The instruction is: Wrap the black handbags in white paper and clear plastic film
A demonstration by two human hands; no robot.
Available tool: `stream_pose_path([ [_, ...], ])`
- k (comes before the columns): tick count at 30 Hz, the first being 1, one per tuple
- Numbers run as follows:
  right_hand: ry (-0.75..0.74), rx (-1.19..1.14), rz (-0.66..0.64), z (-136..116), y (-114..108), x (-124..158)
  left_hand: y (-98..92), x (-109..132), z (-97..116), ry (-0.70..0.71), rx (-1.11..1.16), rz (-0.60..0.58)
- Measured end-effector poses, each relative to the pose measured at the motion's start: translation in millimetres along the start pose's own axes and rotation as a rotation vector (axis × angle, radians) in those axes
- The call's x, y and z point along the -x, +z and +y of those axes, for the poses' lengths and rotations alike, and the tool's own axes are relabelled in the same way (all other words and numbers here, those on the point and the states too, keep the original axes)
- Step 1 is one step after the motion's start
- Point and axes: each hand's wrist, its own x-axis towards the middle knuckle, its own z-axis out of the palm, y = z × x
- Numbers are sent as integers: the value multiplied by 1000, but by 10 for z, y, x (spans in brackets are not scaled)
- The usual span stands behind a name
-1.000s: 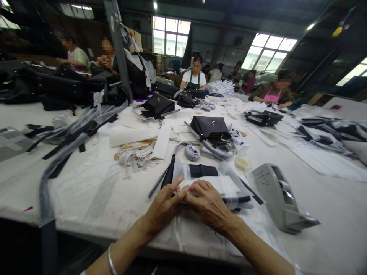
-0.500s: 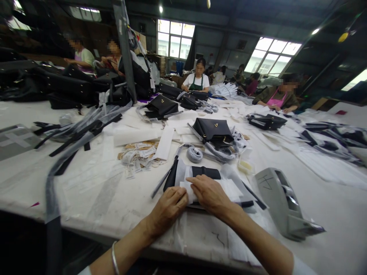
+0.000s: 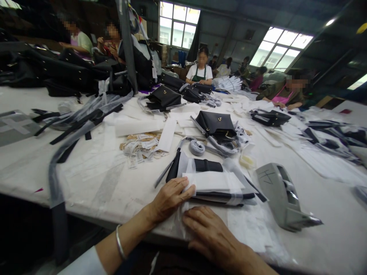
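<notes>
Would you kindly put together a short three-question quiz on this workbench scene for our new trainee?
1. True or false: the left hand touches the white folded sheet.
2. What stands on the table to the right of that sheet? A) a grey plastic tape dispenser B) a red kettle C) a green bottle
3. Which of the person's wrists bears the silver metal bangle?
Key: 1 true; 2 A; 3 the left.
</notes>
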Motion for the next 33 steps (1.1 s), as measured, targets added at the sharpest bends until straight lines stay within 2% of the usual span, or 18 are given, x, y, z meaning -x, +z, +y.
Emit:
stream_pose_path([
  [2,96,-27,72,-49,203,-43,-10,-5,-1,3,-9,10],
  [5,193,-42,254,-78,417,-132,-36,-30,2,23,-12,16],
  [8,134,-12,412,-56,461,-171,-49,-51,1,42,-20,14],
  [12,-78,-82,422,-5,386,-144,-29,-45,-9,59,-30,10],
  [15,-79,-158,426,-14,390,-79,3,-24,-12,57,-44,-9],
  [20,-136,-158,435,-113,467,0,31,-9,-3,44,-69,-30],
  [23,-155,-204,424,-154,362,-52,12,-16,20,42,-77,-43],
  [26,-93,-291,420,-120,116,-169,-16,-17,54,34,-57,-43],
  [30,139,-402,417,58,-224,-359,-75,-2,110,-17,-39,-47],
  [33,367,-564,320,227,-386,-508,-156,-11,184,-159,31,-112],
])
